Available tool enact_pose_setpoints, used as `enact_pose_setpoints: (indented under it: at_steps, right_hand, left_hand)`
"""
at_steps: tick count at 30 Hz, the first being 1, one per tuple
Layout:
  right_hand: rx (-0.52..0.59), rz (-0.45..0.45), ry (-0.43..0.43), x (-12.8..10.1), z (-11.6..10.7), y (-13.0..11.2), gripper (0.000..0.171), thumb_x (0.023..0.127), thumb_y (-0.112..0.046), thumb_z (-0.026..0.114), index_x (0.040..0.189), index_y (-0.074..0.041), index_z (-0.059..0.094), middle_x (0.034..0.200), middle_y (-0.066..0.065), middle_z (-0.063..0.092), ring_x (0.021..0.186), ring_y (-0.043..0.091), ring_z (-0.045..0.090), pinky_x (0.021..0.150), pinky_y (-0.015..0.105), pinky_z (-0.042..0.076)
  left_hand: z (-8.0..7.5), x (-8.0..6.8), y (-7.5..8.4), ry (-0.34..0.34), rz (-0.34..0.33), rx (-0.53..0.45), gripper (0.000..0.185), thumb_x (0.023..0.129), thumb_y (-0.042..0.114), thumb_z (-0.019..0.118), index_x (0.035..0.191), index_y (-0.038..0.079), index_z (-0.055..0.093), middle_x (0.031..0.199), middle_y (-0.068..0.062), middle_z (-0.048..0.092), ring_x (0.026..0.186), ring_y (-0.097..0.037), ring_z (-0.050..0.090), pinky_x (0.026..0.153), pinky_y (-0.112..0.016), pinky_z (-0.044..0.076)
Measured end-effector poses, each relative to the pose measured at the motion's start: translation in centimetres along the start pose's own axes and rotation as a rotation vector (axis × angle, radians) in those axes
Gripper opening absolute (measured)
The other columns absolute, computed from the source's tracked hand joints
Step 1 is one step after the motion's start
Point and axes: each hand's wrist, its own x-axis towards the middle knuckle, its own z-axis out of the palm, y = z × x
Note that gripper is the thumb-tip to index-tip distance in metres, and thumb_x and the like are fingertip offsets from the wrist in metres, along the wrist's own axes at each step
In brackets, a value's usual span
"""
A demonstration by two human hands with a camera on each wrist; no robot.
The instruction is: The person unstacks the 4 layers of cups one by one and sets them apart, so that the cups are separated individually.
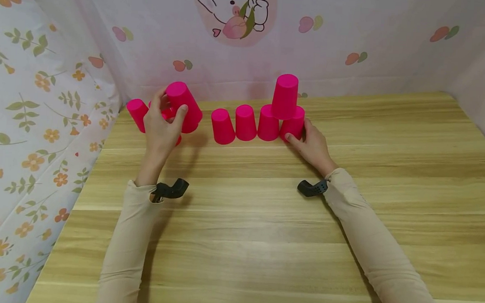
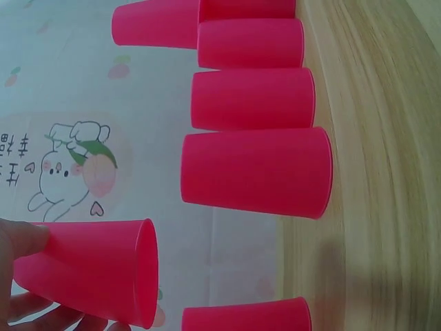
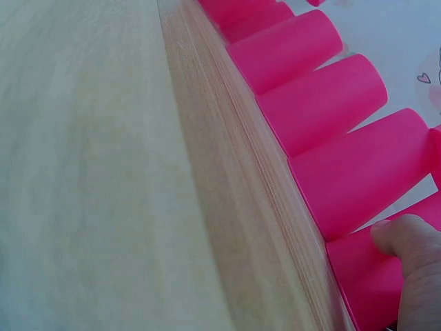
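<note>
Pink cups stand mouth down in a row along the back of the table. My left hand [image 1: 164,129] grips an upside-down pink cup [image 2: 89,269] between thumb and fingers, raised above the table at the left. My right hand [image 1: 314,144] holds the rightmost cup of the row [image 1: 292,125], its thumb [image 3: 393,234] on the front and fingers round the far side. One cup [image 1: 285,96] sits on top, bridging that cup and its neighbour [image 1: 268,125]. Two more cups, the nearer-left one [image 1: 223,126] and another [image 1: 246,123], stand beside them.
More pink cups, among them one at the far left [image 1: 136,114], stand around and behind my left hand, partly hidden. A printed cloth [image 1: 334,46] hangs behind the wooden table [image 1: 238,224], and a floral cloth [image 1: 34,113] hangs along its left side.
</note>
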Motion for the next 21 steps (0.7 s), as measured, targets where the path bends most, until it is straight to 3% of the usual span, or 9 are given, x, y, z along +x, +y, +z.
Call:
enact_pose_setpoints:
  at_steps: [10,21]
  right_hand:
    - [0.004,0.01,-0.007,0.0,0.1,-0.1,0.059,0.079,-0.04,0.055,0.122,-0.004,0.037,0.101,0.012,0.051,0.083,0.023,0.046,0.071,0.035,0.038]
    - [0.011,0.002,-0.005,0.0,0.0,-0.1,0.058,0.079,-0.04,0.055,0.121,-0.004,0.038,0.1,0.011,0.051,0.08,0.023,0.045,0.07,0.034,0.038]
  left_hand:
    - [-0.4,-0.3,-1.3,0.0,-0.037,0.009,0.048,0.077,0.026,0.062,0.119,0.01,0.045,0.105,-0.001,0.056,0.093,-0.011,0.05,0.07,-0.035,0.049]
    - [-0.7,-0.4,-2.1,-0.004,-0.033,0.02,0.047,0.076,0.023,0.062,0.117,0.006,0.045,0.106,-0.004,0.056,0.094,-0.016,0.052,0.078,-0.034,0.046]
